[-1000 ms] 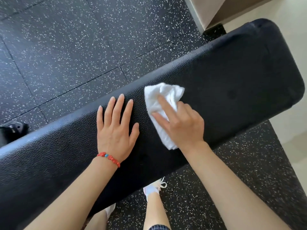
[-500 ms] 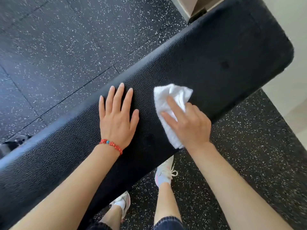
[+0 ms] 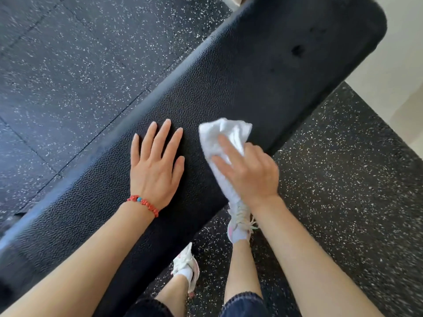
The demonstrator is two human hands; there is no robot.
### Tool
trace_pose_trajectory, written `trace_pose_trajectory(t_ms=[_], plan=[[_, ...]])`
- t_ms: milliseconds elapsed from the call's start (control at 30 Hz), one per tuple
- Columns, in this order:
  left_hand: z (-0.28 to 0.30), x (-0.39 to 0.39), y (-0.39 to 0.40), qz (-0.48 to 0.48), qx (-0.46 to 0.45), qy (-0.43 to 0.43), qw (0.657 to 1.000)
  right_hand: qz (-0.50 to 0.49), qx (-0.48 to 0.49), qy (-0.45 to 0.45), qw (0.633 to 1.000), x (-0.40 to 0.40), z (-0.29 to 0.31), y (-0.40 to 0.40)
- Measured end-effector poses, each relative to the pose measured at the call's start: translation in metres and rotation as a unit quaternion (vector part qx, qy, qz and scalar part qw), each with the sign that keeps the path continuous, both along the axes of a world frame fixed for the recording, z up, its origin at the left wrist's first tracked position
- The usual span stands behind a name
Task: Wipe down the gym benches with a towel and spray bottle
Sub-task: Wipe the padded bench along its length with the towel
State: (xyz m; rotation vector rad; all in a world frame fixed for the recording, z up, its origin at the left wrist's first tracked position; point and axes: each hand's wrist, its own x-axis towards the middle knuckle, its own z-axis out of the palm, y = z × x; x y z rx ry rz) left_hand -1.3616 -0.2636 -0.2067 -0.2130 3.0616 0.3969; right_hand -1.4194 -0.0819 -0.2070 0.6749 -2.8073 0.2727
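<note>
Since earlier frame: right hand (image 3: 250, 172) and towel (image 3: 220, 143) slid toward near edge of bench; feet stepped further into view.

Right fingers (image 3: 225, 145) curled over bunched white towel, pressing it on black padded surface (image 3: 263, 72), at 3 o'clock of left hand (image 3: 154, 165). Left fingers (image 3: 160, 138) straight, slightly spread, flat on surface, holding nothing. Red bead bracelet (image 3: 143, 203) on left wrist. White sneakers (image 3: 239, 221) on speckled floor (image 3: 68, 65) at 6 o'clock.
</note>
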Motion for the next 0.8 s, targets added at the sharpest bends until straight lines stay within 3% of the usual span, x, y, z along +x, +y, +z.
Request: trace_pose_trajectory(t_ms=[100,167,333,467,633,800], plan=[[0.001,-0.009,0.005,-0.034,-0.009,0.008,0.999,-0.175,-0.039,-0.063,0.982,-0.056,0.003,0.032],[0.001,-0.020,0.014,-0.066,-0.011,0.004,0.998,-0.241,-0.070,-0.097,0.963,-0.070,0.000,0.041],[0.004,-0.065,0.047,-0.048,0.013,0.004,0.999,-0.222,-0.099,-0.117,0.963,-0.037,0.000,0.026],[0.003,-0.105,0.069,-0.031,0.020,0.012,0.999,-0.160,-0.032,-0.083,0.983,-0.070,-0.001,0.050],[-0.003,-0.121,0.077,-0.004,0.002,-0.016,1.000,-0.285,-0.081,-0.130,0.946,-0.149,-0.003,0.086],[0.002,-0.125,0.082,-0.003,-0.009,0.000,1.000,-0.282,-0.095,-0.151,0.943,-0.108,-0.002,0.066]])
